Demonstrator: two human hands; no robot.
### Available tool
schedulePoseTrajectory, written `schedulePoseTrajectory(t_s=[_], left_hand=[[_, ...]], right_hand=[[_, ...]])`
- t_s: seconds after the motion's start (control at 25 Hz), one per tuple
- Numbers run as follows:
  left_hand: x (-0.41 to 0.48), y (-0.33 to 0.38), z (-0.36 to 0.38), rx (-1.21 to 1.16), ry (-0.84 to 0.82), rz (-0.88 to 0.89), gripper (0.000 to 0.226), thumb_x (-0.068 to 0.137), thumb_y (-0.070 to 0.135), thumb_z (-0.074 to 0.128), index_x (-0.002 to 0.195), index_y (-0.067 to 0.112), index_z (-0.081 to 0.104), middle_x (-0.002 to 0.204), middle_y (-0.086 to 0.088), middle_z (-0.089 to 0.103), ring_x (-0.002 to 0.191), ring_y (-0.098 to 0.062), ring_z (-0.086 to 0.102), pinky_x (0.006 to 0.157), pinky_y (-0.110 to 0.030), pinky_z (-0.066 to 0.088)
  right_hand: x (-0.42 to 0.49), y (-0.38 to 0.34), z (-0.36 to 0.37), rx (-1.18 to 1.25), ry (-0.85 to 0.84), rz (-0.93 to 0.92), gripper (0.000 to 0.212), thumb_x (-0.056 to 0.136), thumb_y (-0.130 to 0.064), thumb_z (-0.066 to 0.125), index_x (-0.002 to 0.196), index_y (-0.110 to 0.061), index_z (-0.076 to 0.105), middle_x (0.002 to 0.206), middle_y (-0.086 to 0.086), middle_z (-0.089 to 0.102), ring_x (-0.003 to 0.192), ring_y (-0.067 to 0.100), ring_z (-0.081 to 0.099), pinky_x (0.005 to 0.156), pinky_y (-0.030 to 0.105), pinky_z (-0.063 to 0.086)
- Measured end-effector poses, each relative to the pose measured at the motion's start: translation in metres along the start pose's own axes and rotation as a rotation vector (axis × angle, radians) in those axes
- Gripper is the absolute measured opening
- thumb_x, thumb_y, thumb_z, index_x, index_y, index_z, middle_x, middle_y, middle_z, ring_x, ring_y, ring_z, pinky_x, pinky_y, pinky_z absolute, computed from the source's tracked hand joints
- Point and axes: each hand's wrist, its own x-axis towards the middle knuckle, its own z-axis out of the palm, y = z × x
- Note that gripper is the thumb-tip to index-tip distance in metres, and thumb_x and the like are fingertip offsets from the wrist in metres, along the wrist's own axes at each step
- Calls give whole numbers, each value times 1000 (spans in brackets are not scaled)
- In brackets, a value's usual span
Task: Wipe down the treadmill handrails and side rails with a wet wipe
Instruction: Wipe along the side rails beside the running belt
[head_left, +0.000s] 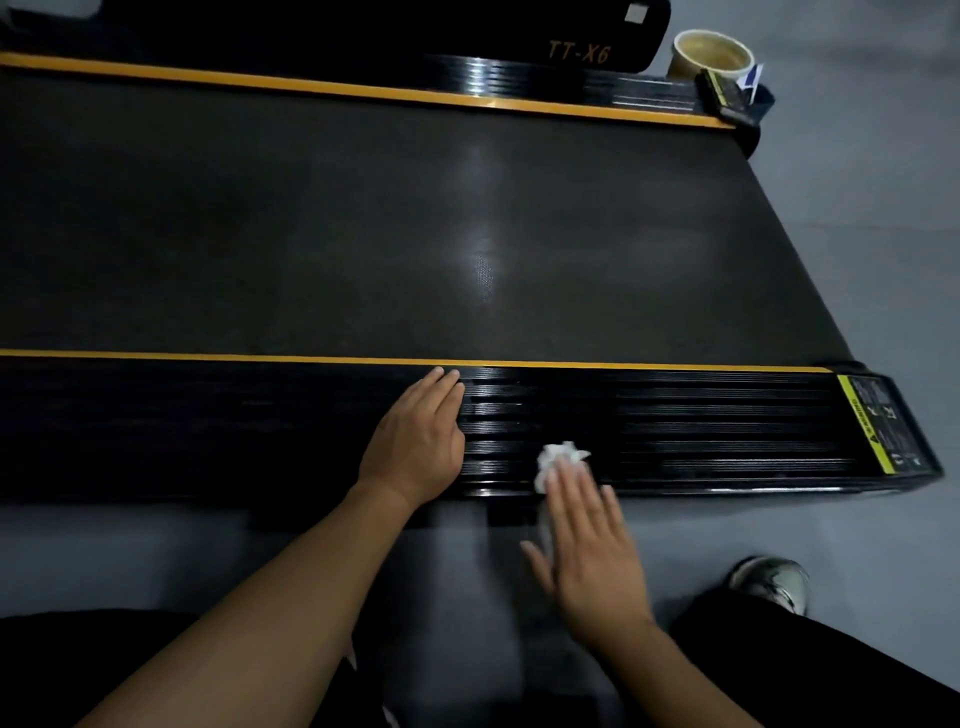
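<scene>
The treadmill's near side rail (701, 431) is black, ribbed and edged with a yellow stripe, and it runs across the view. A crumpled white wet wipe (558, 460) lies on this rail. My right hand (592, 551) has straight fingers, and its fingertips press on the wipe at the rail's near edge. My left hand (418, 431) rests flat on the rail just left of the wipe, fingers pointing toward the belt. The far side rail (545, 78) shows at the top.
The dark running belt (363, 234) fills the middle. A tan cup-like container (711, 52) and a small dark holder (748, 96) sit on the grey floor beyond the far rail's end. My shoe (774, 582) and dark trouser legs are at the bottom.
</scene>
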Motion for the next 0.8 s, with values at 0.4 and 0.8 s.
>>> schedulePoseTrajectory(t_s=[0.4,0.8], left_hand=[[-2,0,-3,-26,-7,-2,60,92,25,33,140,-2,59,148,-16,56,144,-29,46,120,-44,38],[-1,2,-4,-1,-55,-8,63,93,27,29,142,0,56,150,-14,55,146,-28,44,121,-42,36]], right_hand=[[42,-2,-12,16,-35,-33,82,103,-65,27,162,-8,24,172,9,14,159,24,12,126,47,18],[43,9,-23,-3,-12,30,84,102,-68,28,154,-4,42,164,14,35,152,30,32,122,47,24]])
